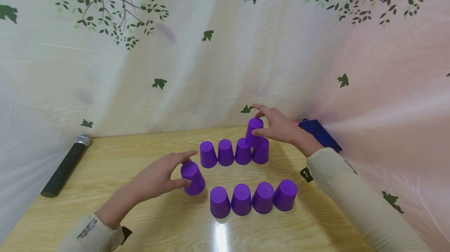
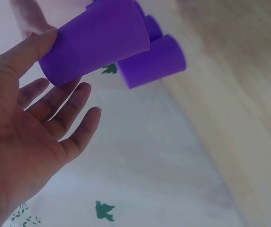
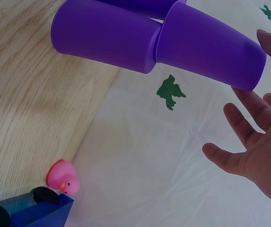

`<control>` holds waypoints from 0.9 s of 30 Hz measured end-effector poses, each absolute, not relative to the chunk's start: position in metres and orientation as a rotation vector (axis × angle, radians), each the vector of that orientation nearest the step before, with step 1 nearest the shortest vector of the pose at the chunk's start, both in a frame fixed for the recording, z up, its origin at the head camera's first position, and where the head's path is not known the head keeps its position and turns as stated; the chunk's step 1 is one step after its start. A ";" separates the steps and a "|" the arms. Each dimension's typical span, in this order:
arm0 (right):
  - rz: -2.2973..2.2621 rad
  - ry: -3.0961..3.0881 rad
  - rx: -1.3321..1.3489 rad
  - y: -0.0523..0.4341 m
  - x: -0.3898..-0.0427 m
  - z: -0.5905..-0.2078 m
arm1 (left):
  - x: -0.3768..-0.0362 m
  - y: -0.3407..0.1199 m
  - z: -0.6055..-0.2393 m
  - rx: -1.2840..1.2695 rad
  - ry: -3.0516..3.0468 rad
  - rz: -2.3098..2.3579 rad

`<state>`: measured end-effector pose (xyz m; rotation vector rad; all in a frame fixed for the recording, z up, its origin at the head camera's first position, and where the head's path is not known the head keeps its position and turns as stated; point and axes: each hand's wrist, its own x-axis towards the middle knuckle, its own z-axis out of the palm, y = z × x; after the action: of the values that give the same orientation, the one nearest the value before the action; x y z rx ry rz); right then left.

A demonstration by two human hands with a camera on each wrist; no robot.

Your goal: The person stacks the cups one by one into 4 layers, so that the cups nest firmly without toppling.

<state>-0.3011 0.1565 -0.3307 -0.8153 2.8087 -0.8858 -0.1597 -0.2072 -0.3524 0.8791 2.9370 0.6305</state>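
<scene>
My left hand (image 1: 154, 179) pinches an upside-down purple cup (image 1: 195, 181) near its base, thumb on one side and fingers on the other. That cup (image 2: 95, 42) is also seen in the left wrist view, tilted. Over the right end of a back row of upside-down purple cups (image 1: 225, 153), my right hand (image 1: 279, 126) holds another purple cup (image 1: 254, 133) between thumb and fingers. Its rim overlaps the tops of the two rightmost cups; in the right wrist view this upper cup (image 3: 209, 47) meets a lower cup (image 3: 104, 35). Nearer me stands a front row of upside-down purple cups (image 1: 241, 200).
A black microphone (image 1: 66, 166) with a silver head lies at the table's left. A dark blue object (image 1: 320, 134) sits beyond my right wrist, with a pink toy duck (image 3: 63, 177) beside it. A leaf-printed curtain (image 1: 218, 68) hangs behind the wooden table (image 1: 161, 224).
</scene>
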 end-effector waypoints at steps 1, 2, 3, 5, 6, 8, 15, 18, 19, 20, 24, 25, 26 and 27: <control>-0.887 2.808 -0.813 0.157 -0.301 -0.330 | -0.162 -0.207 -0.349 0.875 2.943 0.636; -0.887 2.807 -0.812 0.157 -0.300 -0.330 | -0.164 -0.207 -0.346 0.875 2.950 0.643; -0.885 2.806 -0.810 0.157 -0.299 -0.330 | -0.166 -0.207 -0.343 0.875 2.956 0.653; -0.881 2.809 -0.802 0.157 -0.298 -0.329 | -0.170 -0.207 -0.337 0.878 2.971 0.663; -0.879 2.809 -0.802 0.157 -0.298 -0.329 | -0.172 -0.207 -0.335 0.875 2.976 0.667; -0.873 2.811 -0.808 0.157 -0.297 -0.329 | -0.176 -0.206 -0.330 0.879 2.988 0.672; -0.871 2.815 -0.789 0.158 -0.295 -0.327 | -0.193 -0.202 -0.315 0.832 2.998 0.678; -0.864 2.817 -0.796 0.158 -0.295 -0.327 | -0.201 -0.200 -0.309 0.824 2.994 0.699; -0.858 2.819 -0.794 0.158 -0.295 -0.327 | -0.204 -0.200 -0.308 0.834 2.993 0.709; -0.854 2.820 -0.793 0.158 -0.295 -0.327 | -0.208 -0.199 -0.306 0.843 2.995 0.710; -0.851 2.819 -0.780 0.159 -0.295 -0.327 | -0.221 -0.195 -0.299 0.856 2.995 0.714; -0.850 2.818 -0.781 0.159 -0.295 -0.326 | -0.224 -0.194 -0.298 0.847 2.995 0.710; -0.852 2.819 -0.786 0.158 -0.295 -0.326 | -0.227 -0.193 -0.297 0.829 2.992 0.708; -0.852 2.821 -0.790 0.158 -0.296 -0.326 | -0.230 -0.192 -0.297 0.816 2.988 0.713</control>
<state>-0.2956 0.1585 -0.3264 -0.7903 2.8206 -0.8518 -0.2295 -0.1920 -0.2967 0.8163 2.9876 0.7130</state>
